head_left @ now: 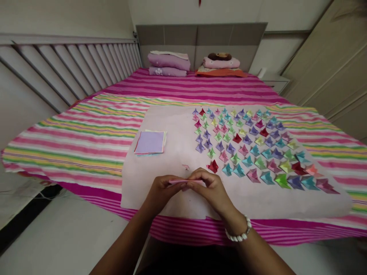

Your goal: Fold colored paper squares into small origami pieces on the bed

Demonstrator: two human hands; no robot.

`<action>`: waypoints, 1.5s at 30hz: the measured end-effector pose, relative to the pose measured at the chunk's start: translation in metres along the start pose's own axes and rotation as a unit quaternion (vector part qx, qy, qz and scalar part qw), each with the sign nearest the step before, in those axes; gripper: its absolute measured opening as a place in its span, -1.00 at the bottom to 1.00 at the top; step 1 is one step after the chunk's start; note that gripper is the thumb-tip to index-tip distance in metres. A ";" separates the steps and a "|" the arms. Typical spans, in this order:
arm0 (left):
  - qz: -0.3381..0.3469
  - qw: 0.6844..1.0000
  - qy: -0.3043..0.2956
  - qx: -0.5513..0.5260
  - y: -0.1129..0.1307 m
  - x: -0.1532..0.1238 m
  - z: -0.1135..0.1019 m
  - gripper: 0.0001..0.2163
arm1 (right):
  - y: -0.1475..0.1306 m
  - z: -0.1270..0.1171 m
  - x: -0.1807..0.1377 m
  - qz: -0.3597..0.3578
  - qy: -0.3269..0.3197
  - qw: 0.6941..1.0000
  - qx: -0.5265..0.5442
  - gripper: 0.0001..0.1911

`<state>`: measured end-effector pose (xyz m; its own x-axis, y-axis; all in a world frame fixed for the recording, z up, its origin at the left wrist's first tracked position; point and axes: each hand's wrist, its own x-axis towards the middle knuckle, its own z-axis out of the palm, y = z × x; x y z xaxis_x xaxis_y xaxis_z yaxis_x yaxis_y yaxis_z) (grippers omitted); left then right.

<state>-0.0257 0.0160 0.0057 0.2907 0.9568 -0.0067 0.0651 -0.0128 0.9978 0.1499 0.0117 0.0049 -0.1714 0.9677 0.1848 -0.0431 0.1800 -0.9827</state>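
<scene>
From where I stood: folded pink paper [175,181] was held over the near part of the pale sheet [172,118]; left hand [163,189] pinched one end between thumb and fingers, right hand [210,187], white bracelet [240,236] at its wrist, pinched the other; beyond, leftward, stacked squares [150,142], lilac uppermost; rightward, rows of multicoloured folded shapes [237,138]; beneath, a striped bedspread [86,137]

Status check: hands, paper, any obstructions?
Left hand, right hand: both pinching pink paper. Paper stack off left. Small scrap just beyond, seemingly not obstructing.
</scene>
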 end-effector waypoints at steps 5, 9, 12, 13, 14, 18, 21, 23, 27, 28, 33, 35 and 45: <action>0.005 0.999 0.038 0.028 -0.001 -0.001 0.003 -0.88 | -0.006 0.002 0.001 -0.006 -0.004 1.000 -0.025 -0.80; -0.006 1.000 0.022 -0.017 -0.001 -0.002 0.005 -0.79 | -0.005 0.004 0.001 -0.028 0.017 0.997 -0.068 -0.83; -0.003 0.999 0.031 -0.010 0.004 -0.002 0.006 -0.88 | -0.006 0.007 -0.001 -0.038 0.011 0.994 -0.097 -0.81; 0.002 0.999 0.036 -0.004 0.006 -0.002 0.006 -0.87 | -0.006 0.008 -0.001 -0.039 0.009 0.994 -0.103 -0.81; 0.007 0.999 0.037 0.001 0.007 -0.001 0.006 -0.83 | -0.007 0.008 -0.002 -0.040 0.010 0.993 -0.108 -0.80; 0.003 1.000 0.019 0.008 0.010 0.000 0.004 -0.71 | -0.009 0.009 -0.002 -0.023 0.005 0.996 -0.083 -0.82; -0.037 0.998 0.037 -0.038 0.006 0.001 0.004 -0.72 | -0.006 0.007 -0.001 0.017 -0.001 0.999 -0.031 -0.82; -0.062 0.993 0.040 -0.092 0.002 0.001 0.007 -0.76 | -0.003 0.005 0.000 0.047 0.008 0.999 0.005 -0.80; -0.086 0.987 0.019 -0.138 -0.006 0.001 0.017 -0.76 | 0.004 0.004 0.001 0.065 0.057 0.996 0.028 -0.78; -0.091 0.985 0.026 -0.141 -0.008 0.000 0.019 -0.79 | 0.006 0.005 0.001 0.067 0.074 0.995 0.032 -0.78; -0.078 0.979 0.069 -0.172 -0.012 0.002 0.019 -0.83 | 0.006 0.008 0.001 0.081 0.118 0.985 0.099 -0.82; -0.074 0.976 0.064 -0.194 -0.011 0.004 0.016 -0.85 | 0.003 0.008 0.001 0.095 0.100 0.980 0.144 -0.78; -0.101 0.964 -0.008 -0.246 -0.012 0.002 0.006 -0.81 | -0.007 0.006 -0.002 0.173 0.009 0.950 0.260 -0.81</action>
<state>-0.0198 0.0160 -0.0069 0.3338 0.9207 -0.2023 -0.3367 0.3169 0.8867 0.1447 0.0078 0.0118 -0.2478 0.9566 -0.1534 -0.4689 -0.2569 -0.8450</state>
